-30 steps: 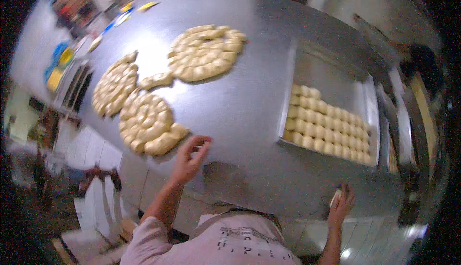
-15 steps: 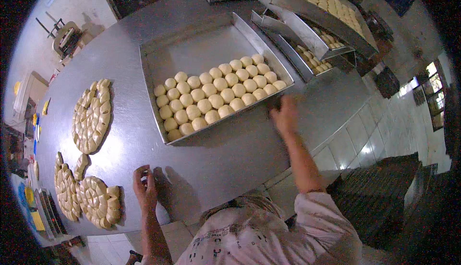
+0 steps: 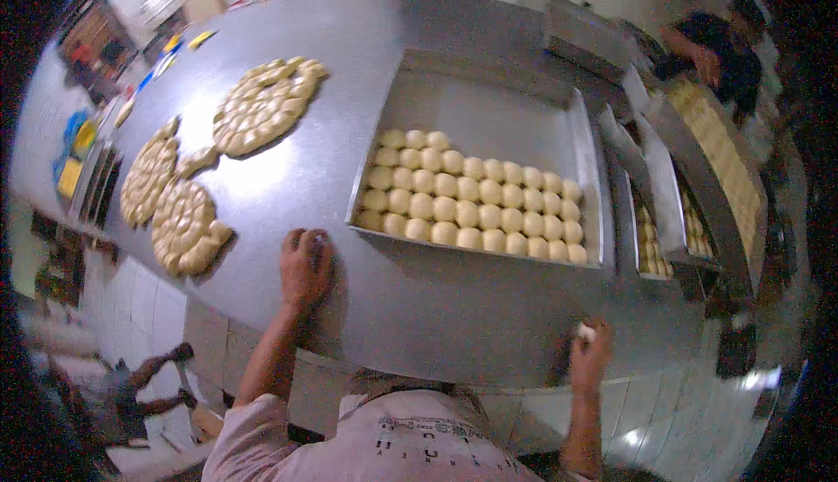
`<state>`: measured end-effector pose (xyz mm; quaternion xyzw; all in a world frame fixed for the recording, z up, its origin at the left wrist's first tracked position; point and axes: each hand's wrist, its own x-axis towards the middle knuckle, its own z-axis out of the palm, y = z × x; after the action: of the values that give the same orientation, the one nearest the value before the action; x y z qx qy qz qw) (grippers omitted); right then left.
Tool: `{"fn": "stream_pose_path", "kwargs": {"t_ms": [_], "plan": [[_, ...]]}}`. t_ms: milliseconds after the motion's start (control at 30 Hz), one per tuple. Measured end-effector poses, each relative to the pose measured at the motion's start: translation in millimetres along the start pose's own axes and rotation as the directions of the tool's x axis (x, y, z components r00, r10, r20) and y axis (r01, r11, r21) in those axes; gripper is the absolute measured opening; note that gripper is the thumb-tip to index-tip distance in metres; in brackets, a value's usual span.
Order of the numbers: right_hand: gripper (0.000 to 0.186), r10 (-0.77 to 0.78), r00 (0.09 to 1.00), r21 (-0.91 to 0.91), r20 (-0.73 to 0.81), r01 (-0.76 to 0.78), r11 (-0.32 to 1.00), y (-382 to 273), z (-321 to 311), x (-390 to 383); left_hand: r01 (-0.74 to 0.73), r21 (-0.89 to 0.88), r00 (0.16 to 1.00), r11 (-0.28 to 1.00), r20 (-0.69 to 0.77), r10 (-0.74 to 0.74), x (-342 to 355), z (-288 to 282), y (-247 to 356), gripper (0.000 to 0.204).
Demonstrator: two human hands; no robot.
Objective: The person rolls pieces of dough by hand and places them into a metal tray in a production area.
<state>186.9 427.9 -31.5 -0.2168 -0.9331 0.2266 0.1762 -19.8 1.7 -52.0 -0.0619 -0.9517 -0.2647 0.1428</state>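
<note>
My left hand (image 3: pixel 305 268) rests curled on the steel table (image 3: pixel 454 307), left of the tray's lower corner; what lies under its fingers is hidden. My right hand (image 3: pixel 592 355) is closed on a small pale dough piece (image 3: pixel 585 332) near the front edge. A deep metal tray (image 3: pixel 589 159) holds rows of smooth dough balls (image 3: pixel 467 187) in its lower part, its upper part showing bare metal. On the left lie large rounds of cut, coiled dough (image 3: pixel 257 111), (image 3: pixel 179 229), (image 3: pixel 148 181) and a small loose piece (image 3: pixel 196 163) between them.
More dough-filled trays (image 3: pixel 724 168) are stacked at the right, beside people (image 3: pixel 698 50) at the upper right. Another person (image 3: pixel 122 395) is at lower left, holding something dark. Coloured items and utensils (image 3: pixel 157 72) line the far left edge.
The view has swung about. Since half a second ago, my right hand has dropped back from the tray's side toward the front edge; my left hand has come nearer the tray's lower left corner.
</note>
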Motion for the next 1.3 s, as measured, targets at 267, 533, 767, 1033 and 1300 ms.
{"fn": "stream_pose_path", "kwargs": {"t_ms": [267,533,767,1033,1300], "plan": [[0.034,-0.405,0.756,0.318,-0.514,0.606,0.729,-106.8,-20.8,181.1,0.099,0.057,0.995,0.993,-0.001,-0.099,-1.8,-2.6,9.0,0.027],[0.035,-0.302,0.935,0.298,0.185,0.240,0.924,-204.6,152.9,228.4,0.030,-0.002,1.000,1.000,0.006,-0.030,2.9,-10.8,2.1,0.025],[0.024,-0.502,0.778,0.596,0.377,0.211,0.775,-175.9,35.4,86.5,0.034,-0.039,0.999,0.999,0.002,-0.034,-4.5,-8.1,10.0,0.024],[0.031,0.059,0.996,0.785,0.064,-0.086,0.614,4.0,-142.2,11.0,-0.058,-0.392,0.973,0.918,-0.229,-0.036,1.7,0.6,84.8,0.024],[0.033,0.478,0.629,0.709,-0.613,0.170,0.685,204.1,-284.2,80.5,-0.096,-0.840,0.958,0.534,0.067,0.278,22.8,87.2,353.6,0.031]]}}
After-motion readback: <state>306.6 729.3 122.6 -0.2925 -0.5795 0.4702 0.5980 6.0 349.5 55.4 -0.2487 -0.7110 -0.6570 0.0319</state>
